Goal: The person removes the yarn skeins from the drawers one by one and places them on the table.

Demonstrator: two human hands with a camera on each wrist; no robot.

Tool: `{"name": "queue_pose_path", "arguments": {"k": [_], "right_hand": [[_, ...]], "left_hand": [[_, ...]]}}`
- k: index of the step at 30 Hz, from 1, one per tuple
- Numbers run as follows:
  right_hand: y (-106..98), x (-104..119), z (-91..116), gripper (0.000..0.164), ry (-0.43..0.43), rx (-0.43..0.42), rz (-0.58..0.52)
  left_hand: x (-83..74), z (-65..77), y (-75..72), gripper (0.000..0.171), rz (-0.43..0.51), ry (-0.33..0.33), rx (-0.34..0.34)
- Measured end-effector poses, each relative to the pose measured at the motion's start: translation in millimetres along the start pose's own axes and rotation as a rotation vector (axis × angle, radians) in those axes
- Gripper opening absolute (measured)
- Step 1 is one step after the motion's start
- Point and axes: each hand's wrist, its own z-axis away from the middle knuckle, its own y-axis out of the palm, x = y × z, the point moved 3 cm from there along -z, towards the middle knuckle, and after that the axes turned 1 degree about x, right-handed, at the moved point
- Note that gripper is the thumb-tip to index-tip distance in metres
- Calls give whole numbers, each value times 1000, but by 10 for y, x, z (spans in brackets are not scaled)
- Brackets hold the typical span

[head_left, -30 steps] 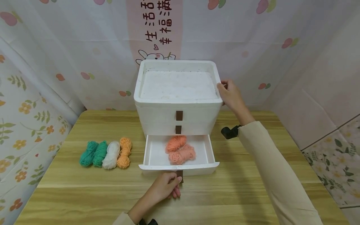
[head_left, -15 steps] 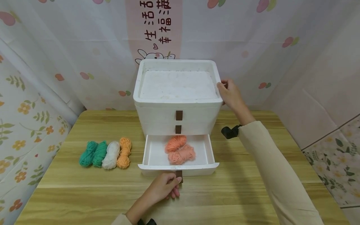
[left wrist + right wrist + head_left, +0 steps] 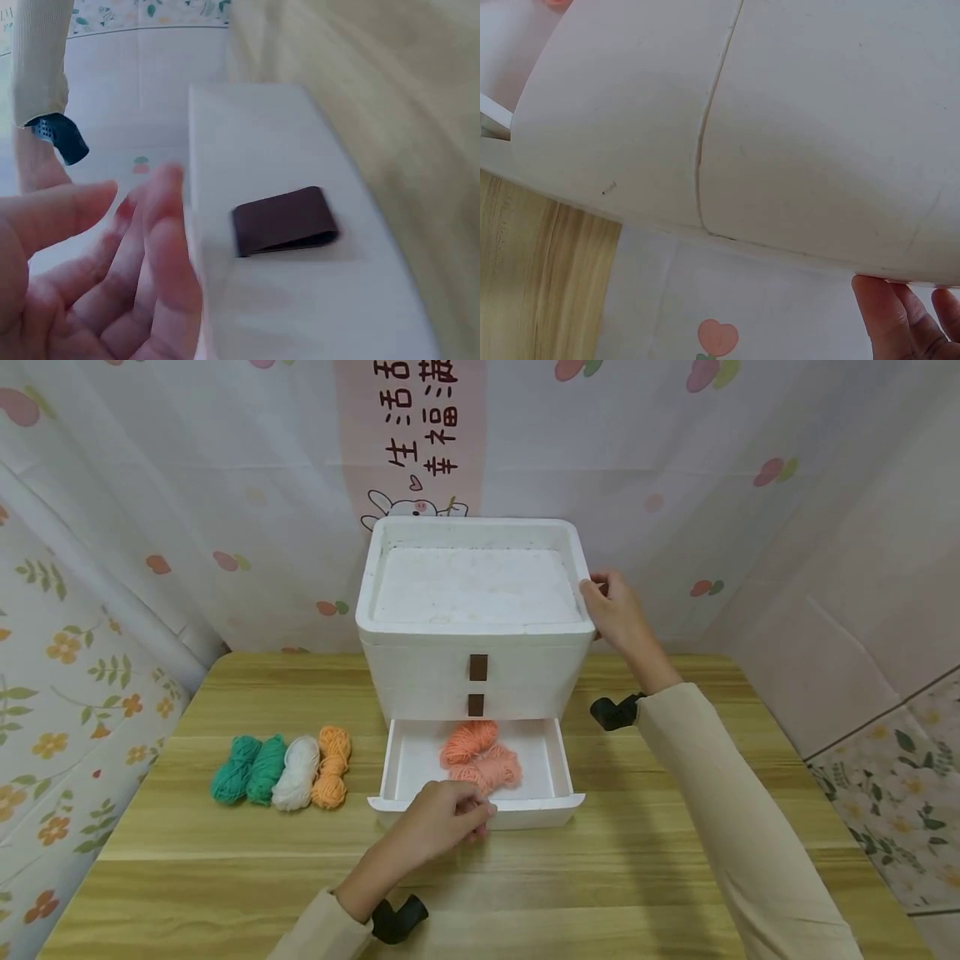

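A white drawer cabinet [image 3: 420,672] stands at the table's back with its bottom drawer [image 3: 534,808] pulled out. Inside that drawer lie a coral yarn skein [image 3: 468,742] and a paler pink yarn skein [image 3: 497,768]. My left hand [image 3: 435,821] is over the drawer's front edge, fingers loosely bent and holding nothing. In the left wrist view, the drawer's brown pull tab [image 3: 285,221] is apart from the fingers. My right hand [image 3: 618,614] grips the cabinet's upper right edge; its fingertips [image 3: 885,311] touch that edge in the right wrist view.
Left of the cabinet, on the wooden table [image 3: 225,877], several yarn skeins lie in a row: teal [image 3: 236,768], green [image 3: 266,772], white [image 3: 296,774] and orange [image 3: 332,768]. Two brown tabs mark the cabinet's upper drawers. A printed curtain [image 3: 637,460] hangs close behind.
My left hand has let go of the brown pull tab and risen to the drawer's front edge. The right hand keeps its place on the cabinet, and the drawer stays out.
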Motion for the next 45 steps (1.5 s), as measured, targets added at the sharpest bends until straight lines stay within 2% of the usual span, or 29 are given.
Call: {"name": "queue_pose_path", "arguments": {"k": [3,8,12,17,19,23,28,35,41,45], "right_hand": [[-3,-3,2,55,-1,-2,-1],[-8,-18,-6,54,7,-5,0],[-14,-21,-11,55,10,-9,-5],[-24,-17,-7,55,13,-6,0],[-26,-10,-5,56,12,-3,3],[-30,3,-5,56,10,-1,2],[-29,6,-9,55,7,-3,-10],[-31,7,-9,53,1,-2,-15],[-25,1,-19,53,5,4,-19],[-20,4,-28,53,6,3,-22]], "left_hand": [[-78,-111,-59,11,-100,33,-87],[-135,-279,-76,6,-206,30,-133],[-100,-404,-41,18,-268,20,-141],[25,-530,10,39,-347,-64,-129],[69,-567,17,44,-378,-77,-131],[126,-623,20,45,-418,-75,-134],[164,-639,34,50,-423,-107,-118],[179,-666,53,49,-438,-98,-123],[169,-660,31,48,-377,-121,-116],[121,-617,-19,46,-340,-113,-128]]}}
